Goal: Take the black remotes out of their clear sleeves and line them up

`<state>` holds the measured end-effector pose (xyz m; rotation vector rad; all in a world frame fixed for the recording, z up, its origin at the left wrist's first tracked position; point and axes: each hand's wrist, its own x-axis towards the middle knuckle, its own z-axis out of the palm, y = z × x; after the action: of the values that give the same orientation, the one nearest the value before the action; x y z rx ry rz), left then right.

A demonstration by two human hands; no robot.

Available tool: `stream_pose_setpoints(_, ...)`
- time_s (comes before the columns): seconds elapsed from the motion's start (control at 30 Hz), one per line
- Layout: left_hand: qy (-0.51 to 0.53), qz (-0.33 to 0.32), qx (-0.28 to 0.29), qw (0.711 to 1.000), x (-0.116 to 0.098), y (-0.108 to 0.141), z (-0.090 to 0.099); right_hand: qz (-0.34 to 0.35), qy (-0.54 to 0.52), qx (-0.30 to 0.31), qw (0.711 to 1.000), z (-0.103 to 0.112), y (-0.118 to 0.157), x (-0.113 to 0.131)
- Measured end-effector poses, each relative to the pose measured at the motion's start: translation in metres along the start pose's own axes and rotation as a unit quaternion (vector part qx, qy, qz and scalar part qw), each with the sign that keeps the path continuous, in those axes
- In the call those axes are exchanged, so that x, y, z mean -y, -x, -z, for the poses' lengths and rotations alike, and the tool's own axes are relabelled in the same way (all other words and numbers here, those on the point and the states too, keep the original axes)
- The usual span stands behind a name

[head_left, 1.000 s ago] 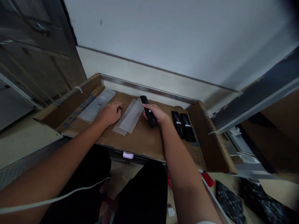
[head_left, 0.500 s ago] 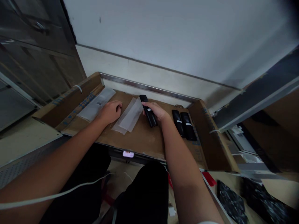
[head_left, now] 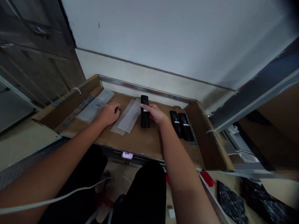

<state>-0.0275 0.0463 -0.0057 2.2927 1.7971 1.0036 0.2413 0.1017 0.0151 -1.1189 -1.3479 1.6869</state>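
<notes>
My right hand [head_left: 156, 113] grips a black handset [head_left: 145, 119] with a small white label, held upright over the cardboard surface [head_left: 142, 143]. Just left of it lie two overlapping clear plastic sleeves [head_left: 127, 119]. My left hand [head_left: 109, 114] rests with curled fingers between those sleeves and a stack of clear sleeves [head_left: 93, 107] at the left; whether its fingers hold anything is hidden. Two more black handsets, one [head_left: 175, 123] beside the other [head_left: 186, 127], lie side by side to the right, each with a white label.
Raised cardboard flaps bound the tray on the left [head_left: 70, 101] and right [head_left: 210, 140]. A metal strip [head_left: 144, 89] runs along the back by the wall. A white cable [head_left: 70, 193] crosses below my left forearm. Black plastic bags [head_left: 231, 199] lie at lower right.
The handset in my right hand has turned from slanted to nearly straight, its lower end swinging left. My left hand has stayed almost in place.
</notes>
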Motion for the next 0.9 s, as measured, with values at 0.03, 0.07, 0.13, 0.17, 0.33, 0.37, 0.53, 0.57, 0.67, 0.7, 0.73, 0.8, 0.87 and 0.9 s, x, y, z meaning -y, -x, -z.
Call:
stream_pose_setpoints(0.03, 0.001, 0.000, 0.002, 1.000, 0.000, 0.000, 0.000, 0.000, -0.001, 0.000, 1.000, 0.000, 0.000, 0.000)
stream_pose_setpoints(0.07, 0.001, 0.000, 0.005, 1.000, 0.000, 0.000, 0.000, 0.000, -0.004, -0.001, 1.000, 0.000, 0.001, 0.000)
stream_pose_setpoints(0.13, 0.000, 0.001, 0.006, 1.000, 0.000, -0.001, 0.000, -0.001, -0.014, -0.006, 1.000, -0.001, 0.002, 0.001)
stream_pose_setpoints(0.17, -0.003, 0.004, 0.006, 1.000, 0.000, -0.001, -0.001, -0.001, -0.017, -0.009, 1.000, -0.002, 0.003, 0.001)
stream_pose_setpoints(0.33, -0.004, 0.001, 0.001, 1.000, 0.002, -0.003, -0.003, -0.010, -0.029, -0.014, 0.999, -0.003, 0.002, 0.003)
stream_pose_setpoints(0.37, -0.002, -0.004, 0.000, 1.000, 0.003, -0.003, -0.004, -0.012, -0.031, -0.018, 0.999, -0.002, 0.002, 0.003)
stream_pose_setpoints(0.53, 0.005, -0.013, -0.001, 1.000, 0.005, -0.002, -0.004, -0.007, -0.021, -0.032, 0.999, -0.002, 0.005, -0.001)
stream_pose_setpoints(0.57, 0.009, -0.012, -0.002, 1.000, 0.005, -0.001, -0.004, -0.002, -0.018, -0.036, 0.999, -0.003, 0.006, -0.001)
stream_pose_setpoints(0.67, 0.016, -0.010, -0.005, 1.000, 0.004, 0.000, -0.003, 0.015, -0.015, -0.047, 0.999, -0.006, 0.010, -0.003)
stream_pose_setpoints(0.7, 0.017, -0.011, -0.005, 1.000, 0.004, 0.000, -0.003, 0.020, -0.018, -0.049, 0.998, -0.007, 0.011, -0.004)
stream_pose_setpoints(0.73, 0.016, -0.014, -0.003, 1.000, 0.004, 0.000, -0.003, 0.024, -0.021, -0.050, 0.998, -0.008, 0.013, -0.004)
stream_pose_setpoints(0.8, 0.014, -0.020, -0.001, 1.000, 0.005, 0.000, -0.003, 0.027, -0.028, -0.052, 0.998, -0.009, 0.016, -0.004)
stream_pose_setpoints(0.87, 0.010, -0.022, -0.003, 1.000, 0.006, 0.000, -0.003, 0.026, -0.034, -0.062, 0.997, -0.010, 0.019, -0.004)
stream_pose_setpoints(0.9, 0.010, -0.021, -0.004, 1.000, 0.007, 0.000, -0.003, 0.026, -0.036, -0.070, 0.997, -0.010, 0.021, -0.004)
